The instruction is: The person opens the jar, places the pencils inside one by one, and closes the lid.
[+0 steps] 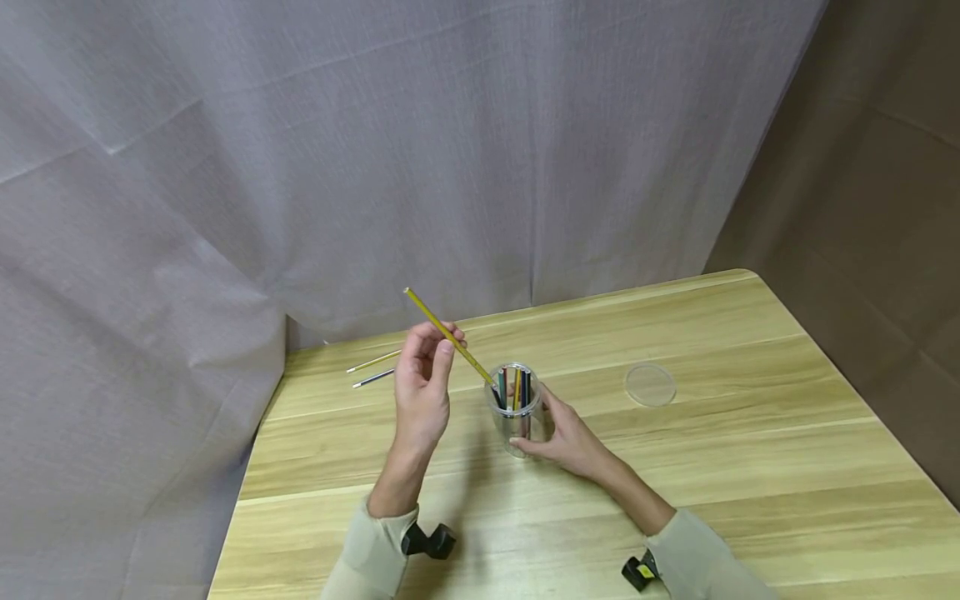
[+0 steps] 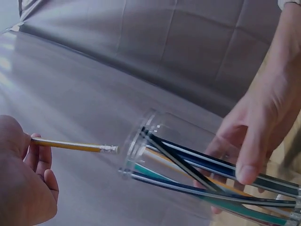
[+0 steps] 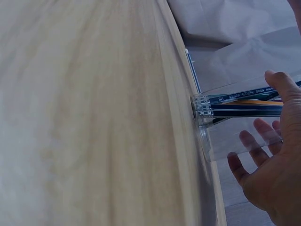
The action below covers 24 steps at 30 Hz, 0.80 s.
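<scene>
The yellow pencil [image 1: 470,359], pinched in the left hand [image 1: 423,392], slants down from far left to near right, its eraser end [image 2: 109,149] just beside the mouth of the clear jar [image 1: 508,427] that the right hand [image 1: 572,443] grips from the right.

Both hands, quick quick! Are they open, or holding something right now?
Left hand: closed, holding a slim yellow pencil.
Right hand: closed around a clear, see-through cylindrical jar, holding it.
</scene>
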Motion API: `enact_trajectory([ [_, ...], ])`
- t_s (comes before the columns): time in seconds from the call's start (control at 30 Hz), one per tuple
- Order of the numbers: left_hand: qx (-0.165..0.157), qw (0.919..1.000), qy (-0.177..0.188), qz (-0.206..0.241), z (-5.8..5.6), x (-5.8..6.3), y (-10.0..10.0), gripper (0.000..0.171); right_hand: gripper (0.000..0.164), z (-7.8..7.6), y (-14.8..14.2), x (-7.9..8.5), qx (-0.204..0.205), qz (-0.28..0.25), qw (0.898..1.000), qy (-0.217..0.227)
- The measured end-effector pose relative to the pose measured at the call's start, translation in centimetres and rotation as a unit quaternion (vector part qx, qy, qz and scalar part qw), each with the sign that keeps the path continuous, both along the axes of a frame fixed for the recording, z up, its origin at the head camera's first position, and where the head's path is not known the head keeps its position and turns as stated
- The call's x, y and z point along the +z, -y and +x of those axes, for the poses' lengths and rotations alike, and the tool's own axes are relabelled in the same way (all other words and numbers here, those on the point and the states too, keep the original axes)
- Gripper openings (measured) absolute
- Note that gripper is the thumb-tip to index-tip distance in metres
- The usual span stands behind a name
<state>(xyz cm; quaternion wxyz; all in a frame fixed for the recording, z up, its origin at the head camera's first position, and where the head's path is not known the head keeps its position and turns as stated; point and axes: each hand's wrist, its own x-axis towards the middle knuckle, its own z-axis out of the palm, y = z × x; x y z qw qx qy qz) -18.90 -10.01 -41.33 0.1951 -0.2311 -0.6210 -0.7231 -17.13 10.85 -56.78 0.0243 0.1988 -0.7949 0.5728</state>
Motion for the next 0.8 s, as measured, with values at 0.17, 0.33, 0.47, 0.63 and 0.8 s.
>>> enact_trajectory([
  [0.17,-0.015,0.9997,-0.007,-0.017,0.0,-0.9,-0.5,0.014,0.102,0.0,0.0,0.0,-0.001,0.004,1.000,-0.002],
  [0.33,-0.005,0.9978,-0.023,-0.062,-0.1,-2.0,-0.8,0.014,0.101,0.0,0.1,0.0,0.000,-0.002,1.000,-0.006],
  [0.47,0.006,0.9952,-0.036,-0.090,-0.2,-2.9,-1.0,0.013,0.100,0.0,0.1,0.0,0.002,-0.005,1.000,-0.007],
  [0.63,0.009,0.9922,-0.043,-0.117,-0.2,-3.9,-1.0,0.011,0.099,0.1,0.1,-0.1,0.001,-0.001,1.000,-0.005],
  [0.8,0.005,0.9895,-0.028,-0.142,0.0,-4.5,-1.0,0.016,0.099,0.2,0.1,-0.1,0.000,0.001,1.000,-0.003],
])
